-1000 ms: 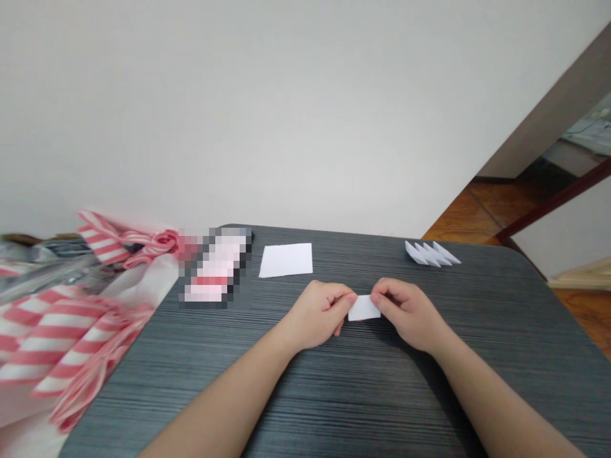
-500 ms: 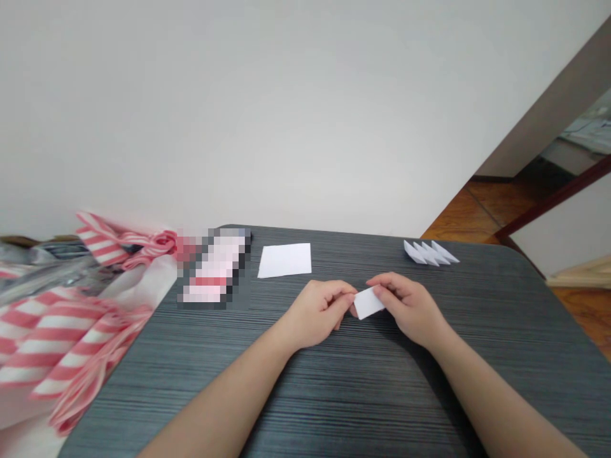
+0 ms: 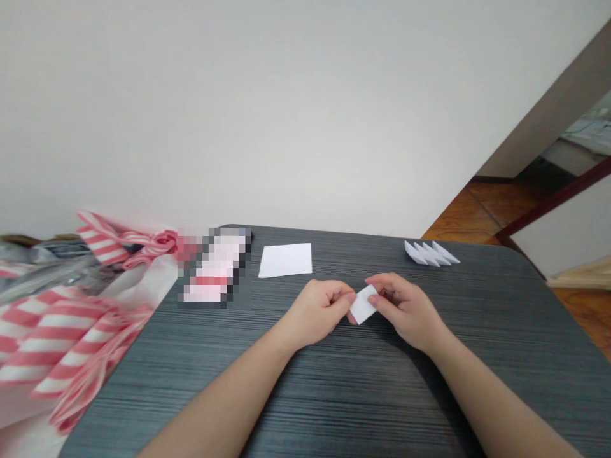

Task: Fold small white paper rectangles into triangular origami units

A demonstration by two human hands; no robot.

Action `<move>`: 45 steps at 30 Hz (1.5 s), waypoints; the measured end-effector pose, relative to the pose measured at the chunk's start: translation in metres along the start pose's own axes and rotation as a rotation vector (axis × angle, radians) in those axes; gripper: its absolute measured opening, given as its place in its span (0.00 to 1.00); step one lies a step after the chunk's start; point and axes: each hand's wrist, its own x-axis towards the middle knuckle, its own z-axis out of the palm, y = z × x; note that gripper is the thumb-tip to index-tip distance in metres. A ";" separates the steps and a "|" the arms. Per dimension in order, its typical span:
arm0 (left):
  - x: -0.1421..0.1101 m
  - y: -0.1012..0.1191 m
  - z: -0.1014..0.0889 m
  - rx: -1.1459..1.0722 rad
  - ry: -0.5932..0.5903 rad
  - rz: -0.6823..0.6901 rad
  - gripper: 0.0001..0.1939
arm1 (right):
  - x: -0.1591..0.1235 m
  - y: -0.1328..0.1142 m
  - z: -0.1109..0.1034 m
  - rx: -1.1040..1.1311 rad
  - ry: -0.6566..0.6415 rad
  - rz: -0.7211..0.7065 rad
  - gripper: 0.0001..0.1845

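A small white piece of paper (image 3: 363, 306) is held between my two hands, over the middle of the dark table. My left hand (image 3: 321, 313) pinches its left edge between thumb and fingers. On the right side, the thumb of my right hand (image 3: 405, 308) presses on the paper, with the fingers curled behind it. The fingertips partly cover its edges, so I cannot tell how many layers it has. Farther back lies a flat white paper stack or sheet (image 3: 285, 260). Toward the back right sit several folded white paper pieces (image 3: 431, 253) in an overlapping row.
The dark wood-grain table (image 3: 305, 394) meets a pale wall (image 3: 305, 114) at the back. A pixelated, phone-like item (image 3: 217, 264) lies at the table's left. Beside that edge are red-and-white striped cloths (image 3: 57, 337) and clear plastic. Wooden floor (image 3: 458, 210) shows on the right.
The small paper has turned between my fingers and shifted slightly left, with less of its length showing. Both hands stay in nearly the same place.
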 end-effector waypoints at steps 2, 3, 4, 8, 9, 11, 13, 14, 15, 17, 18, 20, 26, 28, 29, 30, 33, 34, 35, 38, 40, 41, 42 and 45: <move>0.001 -0.002 0.001 -0.074 0.032 -0.039 0.16 | -0.001 0.000 0.000 0.008 -0.001 -0.066 0.14; 0.002 -0.003 0.001 -0.098 0.047 -0.045 0.16 | -0.002 -0.001 0.000 0.003 -0.013 -0.102 0.14; 0.002 -0.003 0.001 -0.108 0.058 -0.045 0.16 | -0.002 -0.001 0.000 -0.004 -0.034 -0.136 0.13; 0.002 -0.002 0.001 -0.087 0.075 -0.039 0.16 | 0.000 -0.004 0.000 -0.032 -0.096 -0.219 0.11; 0.001 -0.002 0.001 -0.080 0.074 -0.039 0.16 | 0.000 -0.004 0.000 -0.036 -0.094 -0.223 0.11; 0.001 -0.001 0.001 -0.073 0.067 -0.038 0.16 | 0.001 -0.004 0.000 -0.043 -0.090 -0.218 0.11; 0.001 -0.002 0.001 -0.074 0.062 -0.034 0.16 | 0.001 -0.005 0.000 -0.057 -0.093 -0.215 0.10; 0.001 -0.003 0.001 -0.076 0.060 -0.031 0.16 | 0.001 -0.005 0.000 -0.064 -0.094 -0.218 0.09; 0.001 -0.004 0.001 -0.078 0.058 -0.028 0.16 | 0.001 -0.006 0.000 -0.070 -0.093 -0.223 0.08; 0.001 -0.005 0.001 -0.076 0.056 -0.020 0.16 | 0.001 -0.007 -0.001 -0.083 -0.087 -0.234 0.06; 0.002 -0.006 0.002 -0.072 0.053 -0.018 0.16 | 0.001 -0.008 -0.001 -0.090 -0.083 -0.238 0.04; 0.002 -0.006 0.002 -0.066 0.049 -0.016 0.16 | 0.001 -0.009 -0.001 -0.105 -0.078 -0.244 0.03; 0.001 -0.001 0.002 -0.149 0.056 -0.033 0.13 | 0.001 -0.007 0.000 -0.065 -0.092 -0.242 0.08; 0.001 0.000 0.002 -0.167 0.053 -0.034 0.13 | 0.000 -0.006 0.000 -0.058 -0.090 -0.237 0.10; 0.001 0.000 0.002 -0.165 0.051 -0.036 0.13 | 0.000 -0.006 0.001 -0.058 -0.087 -0.234 0.10; 0.001 0.000 0.002 -0.158 0.049 -0.039 0.13 | 0.000 -0.006 0.001 -0.059 -0.084 -0.231 0.10; 0.001 -0.002 0.002 -0.111 0.038 -0.036 0.15 | 0.000 -0.007 0.001 -0.068 -0.077 -0.231 0.08; 0.001 -0.003 0.002 -0.090 0.031 -0.031 0.15 | 0.000 -0.008 0.001 -0.073 -0.074 -0.236 0.06; 0.001 -0.003 0.001 -0.069 0.022 -0.026 0.16 | 0.000 -0.008 0.001 -0.082 -0.069 -0.244 0.05; 0.000 -0.003 0.001 -0.012 -0.005 -0.013 0.18 | 0.001 -0.011 0.000 -0.123 -0.050 -0.283 0.02; 0.000 -0.002 0.001 0.017 -0.018 -0.005 0.19 | 0.002 -0.012 -0.001 -0.145 -0.038 -0.297 0.03; 0.000 -0.002 0.001 0.030 -0.023 0.000 0.19 | 0.002 -0.013 -0.001 -0.150 -0.032 -0.297 0.03; 0.000 -0.001 0.001 0.041 -0.028 0.005 0.19 | 0.002 -0.013 -0.001 -0.154 -0.026 -0.293 0.03; -0.001 0.001 0.000 0.067 -0.036 0.018 0.18 | 0.002 -0.014 0.000 -0.167 0.000 -0.280 0.05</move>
